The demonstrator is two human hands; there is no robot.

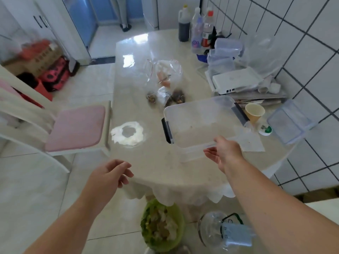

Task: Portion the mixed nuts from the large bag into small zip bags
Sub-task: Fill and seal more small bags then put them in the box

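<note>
Over the table (146,158), right hand (222,150) grips clear container (200,123); left hand (110,173) hangs loosely curled, released.

Small zip bags (166,97) blurred, perhaps filled.

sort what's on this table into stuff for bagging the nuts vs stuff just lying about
For the job: large clear plastic bag; small filled zip bags of nuts; stack of empty zip bags; clear plastic tub, held by right hand.

Lying about: bottles; paper cup; white box.
</note>
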